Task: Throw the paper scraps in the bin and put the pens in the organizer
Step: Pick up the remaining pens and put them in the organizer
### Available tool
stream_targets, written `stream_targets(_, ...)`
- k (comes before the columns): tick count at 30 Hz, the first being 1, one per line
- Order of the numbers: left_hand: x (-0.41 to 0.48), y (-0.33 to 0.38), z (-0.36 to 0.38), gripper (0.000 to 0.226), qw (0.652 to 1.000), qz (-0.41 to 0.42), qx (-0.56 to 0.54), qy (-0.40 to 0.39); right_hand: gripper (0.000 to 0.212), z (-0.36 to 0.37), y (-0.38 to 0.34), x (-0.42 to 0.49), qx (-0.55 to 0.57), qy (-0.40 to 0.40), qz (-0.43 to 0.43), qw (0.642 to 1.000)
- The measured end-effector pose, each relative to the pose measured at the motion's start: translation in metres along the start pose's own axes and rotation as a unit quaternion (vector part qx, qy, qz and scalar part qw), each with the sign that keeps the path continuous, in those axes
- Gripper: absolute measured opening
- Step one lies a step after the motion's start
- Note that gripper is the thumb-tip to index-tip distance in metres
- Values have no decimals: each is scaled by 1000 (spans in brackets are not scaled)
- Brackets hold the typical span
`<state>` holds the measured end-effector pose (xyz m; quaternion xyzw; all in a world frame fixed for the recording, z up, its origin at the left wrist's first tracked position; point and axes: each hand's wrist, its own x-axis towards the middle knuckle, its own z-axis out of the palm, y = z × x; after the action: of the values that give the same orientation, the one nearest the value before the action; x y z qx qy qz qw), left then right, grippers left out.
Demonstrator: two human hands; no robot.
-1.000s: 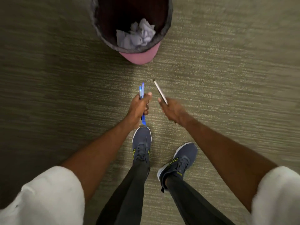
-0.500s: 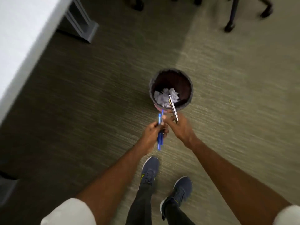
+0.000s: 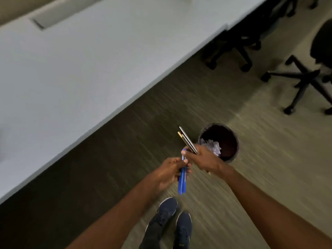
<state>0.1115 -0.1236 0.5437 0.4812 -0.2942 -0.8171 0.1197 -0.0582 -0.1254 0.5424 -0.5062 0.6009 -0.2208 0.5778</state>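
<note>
Beside the bin (image 3: 231, 141), both hands grip pens, markings unreadable.

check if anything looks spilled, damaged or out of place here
Nothing stands out. Crumpled white paper scraps sit inside the round dark bin; left hand grips blue pens, right hand silver and gold pens.

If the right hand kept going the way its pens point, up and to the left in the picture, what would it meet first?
Probably the grey desk. The right hand holds dark pens aimed up-left, with only carpet below that line before the desk edge. Depth is unclear, so the hand may pass above or below the edge.
</note>
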Motion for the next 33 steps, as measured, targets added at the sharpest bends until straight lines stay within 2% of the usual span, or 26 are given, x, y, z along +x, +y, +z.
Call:
stream_targets(2,-30,13,-13,14,1000,19,3,12,18,13,-22,6,12,-19,-5,1000)
stream_targets(5,-83,38,-39,18,997,59,1,51,14,38,-67,16,100,11,-4,995)
stream_targets(8,-141,60,-71,32,979,93,57,172,19,66,-113,26,189,-2,2,982)
stream_targets(13,-232,85,-130,13,918,210,-30,336,19,133,-201,46,239,-47,13,970)
stream_targets(15,-258,89,-155,19,881,251,-134,377,26,165,-236,53,230,-68,21,971)
stream_targets(18,-284,90,-191,31,808,295,-280,425,32,216,-274,60,213,-95,37,972)
stream_targets(21,-299,92,-218,37,751,330,-319,475,37,266,-302,67,204,-106,58,972)
stream_targets(27,-330,96,-268,27,688,356,-378,507,38,331,-338,76,135,-150,52,978)
stream_targets(30,-356,99,-296,25,675,365,-360,531,32,357,-362,81,71,-184,28,980)
stream_targets(33,-387,104,-327,20,668,373,-325,555,35,379,-390,89,16,-206,7,978)
